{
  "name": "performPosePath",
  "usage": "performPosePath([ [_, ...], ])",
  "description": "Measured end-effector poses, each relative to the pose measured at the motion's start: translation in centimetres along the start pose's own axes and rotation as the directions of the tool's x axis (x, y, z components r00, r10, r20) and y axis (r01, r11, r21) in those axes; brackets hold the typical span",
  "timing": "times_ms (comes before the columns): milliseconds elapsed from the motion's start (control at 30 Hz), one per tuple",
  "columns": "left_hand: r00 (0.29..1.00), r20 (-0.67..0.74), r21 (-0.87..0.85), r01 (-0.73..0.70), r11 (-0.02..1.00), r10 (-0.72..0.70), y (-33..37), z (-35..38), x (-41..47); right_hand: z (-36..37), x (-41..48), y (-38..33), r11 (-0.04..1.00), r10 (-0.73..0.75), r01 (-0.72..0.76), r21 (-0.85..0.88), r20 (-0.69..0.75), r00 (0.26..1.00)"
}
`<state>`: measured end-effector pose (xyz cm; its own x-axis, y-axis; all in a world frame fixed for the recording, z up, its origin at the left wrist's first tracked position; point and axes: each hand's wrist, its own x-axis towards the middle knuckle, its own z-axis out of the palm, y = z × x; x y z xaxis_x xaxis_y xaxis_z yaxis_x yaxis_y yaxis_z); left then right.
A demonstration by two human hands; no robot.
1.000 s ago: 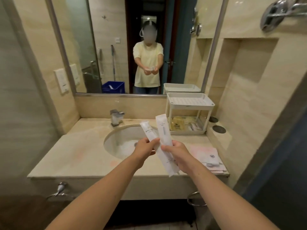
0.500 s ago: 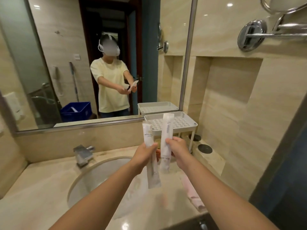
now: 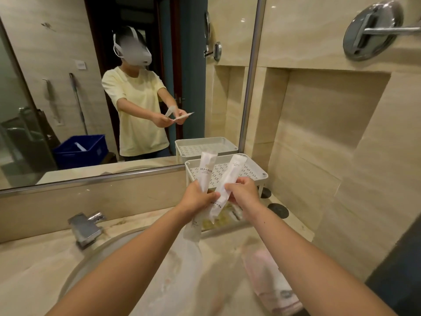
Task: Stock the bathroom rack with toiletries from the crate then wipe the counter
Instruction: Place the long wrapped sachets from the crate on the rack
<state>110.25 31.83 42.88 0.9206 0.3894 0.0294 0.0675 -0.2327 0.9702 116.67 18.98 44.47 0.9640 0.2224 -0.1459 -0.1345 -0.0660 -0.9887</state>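
both bare forearms stretch forward and converge, wrists level, the hands just beside each other. the left hand (image 3: 197,200) has its fingers curled round a long white packet (image 3: 206,167); the right hand (image 3: 244,192), back upward, grips a second packet (image 3: 232,172) between fingers and thumb.

Rack top shelf (image 3: 249,172) open from above. Mirror (image 3: 91,87) close behind it, tiled wall (image 3: 319,144) close on right. Near edge partly blocked: left hand (image 3: 198,198) gripping left packet (image 3: 206,169), right hand (image 3: 243,192) gripping right packet (image 3: 232,172), both packets slanting across shelf front. Lower shelf reachable only from front, under top shelf. Faucet (image 3: 85,226) well left. Towel (image 3: 271,279) on counter, right. Black discs (image 3: 278,210) on ledge beside rack feet.
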Motion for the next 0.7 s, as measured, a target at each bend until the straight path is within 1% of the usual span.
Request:
performPosePath([
  [67,1.0,-0.015,0.046,0.001,0.999,-0.001,0.4,0.1,2.3,-0.1,2.2,-0.4,0.997,-0.05,0.049,-0.054,-0.01,0.999],
  [100,1.0,-0.019,0.084,-0.003,0.997,0.005,0.6,0.2,3.5,-0.2,3.3,-0.6,0.984,-0.119,0.113,-0.135,-0.039,0.992],
  [133,1.0,-0.021,0.131,-0.011,0.991,0.013,0.8,0.3,4.9,-0.5,4.4,-0.9,0.935,-0.227,0.196,-0.295,-0.074,0.971],
  [167,1.0,-0.019,0.181,-0.018,0.983,0.022,0.9,0.3,6.2,-1.0,5.8,-1.0,0.822,-0.355,0.276,-0.498,-0.069,0.932],
  [200,1.0,-0.011,0.231,-0.026,0.972,0.029,1.1,0.3,7.5,-1.4,7.2,-1.1,0.649,-0.474,0.35,-0.675,0.002,0.881],
  [233,0.999,0.003,0.279,-0.036,0.959,0.037,1.3,0.4,8.8,-1.9,8.6,-1.3,0.46,-0.541,0.418,-0.784,0.126,0.832],
  [267,0.999,0.021,0.326,-0.048,0.944,0.043,1.4,0.4,10.1,-2.2,10.0,-1.5,0.306,-0.532,0.468,-0.829,0.259,0.806],
  [300,0.998,0.04,0.373,-0.058,0.926,0.046,1.6,0.4,11.2,-2.5,11.4,-1.7,0.22,-0.475,0.506,-0.834,0.361,0.802],
  [333,0.997,0.061,0.416,-0.068,0.907,0.047,1.7,0.5,12.3,-2.6,12.7,-1.9,0.196,-0.403,0.53,-0.825,0.424,0.811],
  [400,0.993,0.112,0.475,-0.088,0.876,0.04,1.8,0.7,14.1,-2.8,15.0,-2.1,0.225,-0.283,0.558,-0.799,0.494,0.822],
  [467,0.988,0.153,0.504,-0.097,0.858,0.021,1.7,1.0,15.8,-2.7,16.9,-2.1,0.268,-0.187,0.573,-0.775,0.541,0.82],
  [533,0.986,0.165,0.544,-0.1,0.833,0.01,1.6,1.2,17.2,-2.6,18.6,-1.8,0.347,-0.115,0.558,-0.754,0.556,0.823],
  [600,0.986,0.166,0.569,-0.107,0.815,0.013,1.2,1.5,18.4,-2.5,19.9,-1.4,0.423,-0.102,0.531,-0.735,0.543,0.833],
  [633,0.987,0.163,0.57,-0.108,0.814,0.017,1.0,1.7,18.9,-2.4,20.5,-1.2,0.445,-0.108,0.524,-0.726,0.537,0.836],
  [700,0.991,0.132,0.579,-0.09,0.81,0.015,0.4,2.3,19.8,-2.0,21.5,-0.6,0.452,-0.128,0.524,-0.722,0.529,0.839],
])
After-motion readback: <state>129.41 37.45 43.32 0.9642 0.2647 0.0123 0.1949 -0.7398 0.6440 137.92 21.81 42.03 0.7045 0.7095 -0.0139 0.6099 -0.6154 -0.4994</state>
